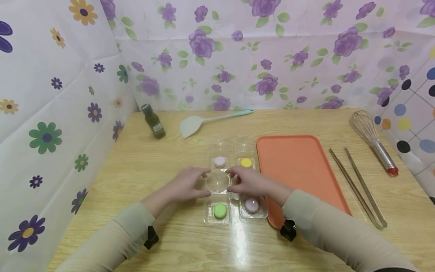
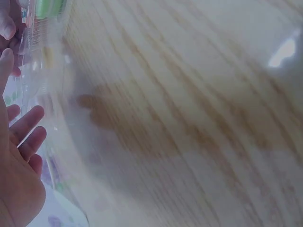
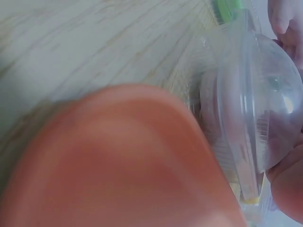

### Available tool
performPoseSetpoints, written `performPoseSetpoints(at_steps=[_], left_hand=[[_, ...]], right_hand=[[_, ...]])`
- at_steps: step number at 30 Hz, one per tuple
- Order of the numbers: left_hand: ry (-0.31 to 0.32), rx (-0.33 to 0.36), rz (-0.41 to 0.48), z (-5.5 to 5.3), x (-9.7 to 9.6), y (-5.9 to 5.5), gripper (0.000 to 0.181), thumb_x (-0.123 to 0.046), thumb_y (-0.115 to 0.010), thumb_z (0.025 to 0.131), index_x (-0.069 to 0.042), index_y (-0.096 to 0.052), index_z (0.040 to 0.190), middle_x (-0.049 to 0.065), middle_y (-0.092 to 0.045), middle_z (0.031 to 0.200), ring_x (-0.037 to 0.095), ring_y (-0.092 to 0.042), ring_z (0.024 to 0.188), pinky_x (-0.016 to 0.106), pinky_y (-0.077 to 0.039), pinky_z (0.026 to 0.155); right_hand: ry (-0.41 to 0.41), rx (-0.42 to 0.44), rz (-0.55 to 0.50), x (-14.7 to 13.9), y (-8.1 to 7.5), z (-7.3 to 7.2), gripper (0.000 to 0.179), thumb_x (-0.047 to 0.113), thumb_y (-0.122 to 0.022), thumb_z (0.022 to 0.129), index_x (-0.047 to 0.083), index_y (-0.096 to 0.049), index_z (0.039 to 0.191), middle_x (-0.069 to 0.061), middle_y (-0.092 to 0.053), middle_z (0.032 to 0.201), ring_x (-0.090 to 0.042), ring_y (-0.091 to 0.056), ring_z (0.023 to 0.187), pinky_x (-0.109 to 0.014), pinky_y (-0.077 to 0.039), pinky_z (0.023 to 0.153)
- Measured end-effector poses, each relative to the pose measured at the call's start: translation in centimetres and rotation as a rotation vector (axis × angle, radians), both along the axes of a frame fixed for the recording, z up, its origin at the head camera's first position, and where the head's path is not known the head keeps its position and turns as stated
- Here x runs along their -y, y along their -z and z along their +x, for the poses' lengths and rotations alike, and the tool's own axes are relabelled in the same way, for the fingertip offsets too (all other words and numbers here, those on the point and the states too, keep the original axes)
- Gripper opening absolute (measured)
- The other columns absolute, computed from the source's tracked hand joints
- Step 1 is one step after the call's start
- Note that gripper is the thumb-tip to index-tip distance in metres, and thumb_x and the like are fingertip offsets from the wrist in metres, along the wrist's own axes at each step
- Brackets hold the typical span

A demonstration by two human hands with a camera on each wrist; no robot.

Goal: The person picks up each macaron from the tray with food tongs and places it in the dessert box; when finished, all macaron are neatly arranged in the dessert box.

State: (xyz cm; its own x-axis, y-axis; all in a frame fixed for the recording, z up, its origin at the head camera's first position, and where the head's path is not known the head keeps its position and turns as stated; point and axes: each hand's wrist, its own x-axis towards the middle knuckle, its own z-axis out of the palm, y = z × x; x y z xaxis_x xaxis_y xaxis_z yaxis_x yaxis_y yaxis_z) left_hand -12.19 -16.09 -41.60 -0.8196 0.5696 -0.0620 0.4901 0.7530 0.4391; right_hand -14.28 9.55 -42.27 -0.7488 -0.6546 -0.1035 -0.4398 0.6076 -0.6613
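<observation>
Two pairs of clear plastic boxes hold macarons: a pink macaron [image 1: 219,162] and a yellow macaron [image 1: 246,163] farther back, a green macaron [image 1: 220,210] and a lilac macaron [image 1: 252,206] nearer. Behind the green one lies a clear domed lid [image 1: 218,182], folded back. My left hand [image 1: 190,183] is at its left edge, thumb and fingers spread apart. At the opposite edge is my right hand [image 1: 249,182], fingers likewise parted. A domed clear box [image 3: 279,99] stands closed in the right wrist view. Firm contact with the lid cannot be made out.
An orange tray [image 1: 292,158] lies right of the boxes, with metal tongs [image 1: 360,185] and a whisk [image 1: 374,139] beyond it. Toward the back are a pale spatula [image 1: 204,120] and a dark bottle [image 1: 153,121]. Patterned cloths hang around the wooden table [image 1: 153,158].
</observation>
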Motion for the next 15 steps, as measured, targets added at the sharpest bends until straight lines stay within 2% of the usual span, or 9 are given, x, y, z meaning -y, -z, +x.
performPoseSetpoints(at_steps=[8, 15], left_hand=[[-0.021, -0.029, 0.022, -0.2, -0.1, -0.6, 0.083, -0.045, -0.075, 0.074, -0.008, -0.041, 0.14, 0.005, -0.059, 0.12, 0.026, -0.047, 0.117, 0.049, -0.028, 0.104], [-0.026, -0.074, 0.012, -0.4, -0.3, -0.9, 0.084, -0.044, -0.076, 0.073, -0.009, -0.039, 0.141, 0.005, -0.058, 0.121, 0.026, -0.047, 0.115, 0.048, -0.029, 0.104]], right_hand=[[0.007, -0.056, -0.05, -0.3, -0.3, 0.3, 0.053, 0.029, -0.071, 0.083, 0.008, -0.052, 0.128, -0.004, -0.06, 0.113, -0.015, -0.058, 0.089, -0.029, -0.049, 0.074], [0.001, -0.128, -0.036, -0.4, -1.0, 0.4, 0.047, 0.025, -0.071, 0.083, 0.006, -0.054, 0.122, -0.004, -0.06, 0.111, -0.017, -0.059, 0.092, -0.028, -0.049, 0.075]])
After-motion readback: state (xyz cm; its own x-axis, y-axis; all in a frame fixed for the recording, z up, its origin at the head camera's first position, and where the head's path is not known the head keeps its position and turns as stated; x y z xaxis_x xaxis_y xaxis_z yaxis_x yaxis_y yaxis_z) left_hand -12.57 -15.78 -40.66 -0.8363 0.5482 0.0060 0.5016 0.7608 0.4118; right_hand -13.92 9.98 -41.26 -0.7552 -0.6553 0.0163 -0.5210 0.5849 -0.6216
